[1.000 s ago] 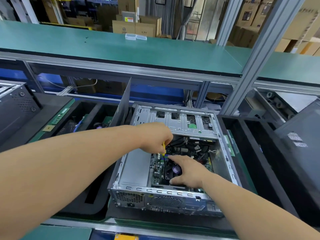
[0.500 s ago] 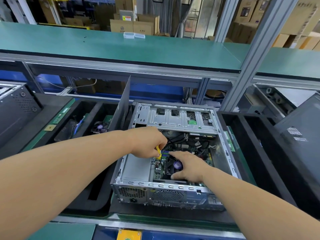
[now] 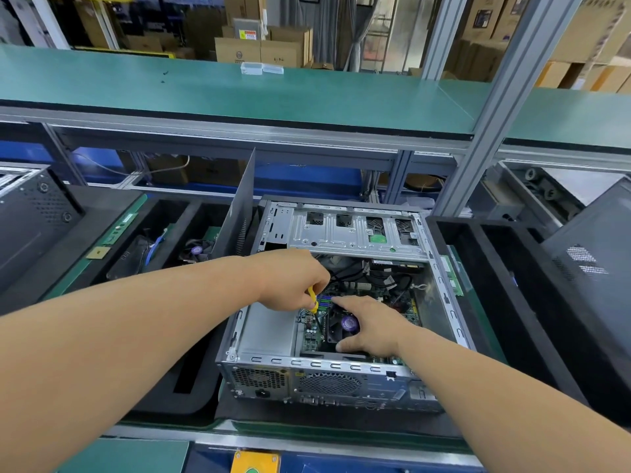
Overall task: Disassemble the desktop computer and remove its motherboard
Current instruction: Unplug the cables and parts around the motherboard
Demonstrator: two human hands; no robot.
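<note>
Left hand (image 3: 293, 279) lowered slightly, yellow-handled tool (image 3: 312, 299) gripped over motherboard (image 3: 312, 331); right hand (image 3: 370, 327) kept spread on fan (image 3: 345, 324). Board not yet freed.

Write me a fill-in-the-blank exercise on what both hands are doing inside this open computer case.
1. The left hand pinches a ____ cable connector above the motherboard.
2. The right hand rests over the black cooler fan, whose hub sticker is ____.
3. The ____ hand holds nothing in its grip.
4. The computer case lies with its open side facing ____.

Missing words: yellow; purple; right; up
</note>
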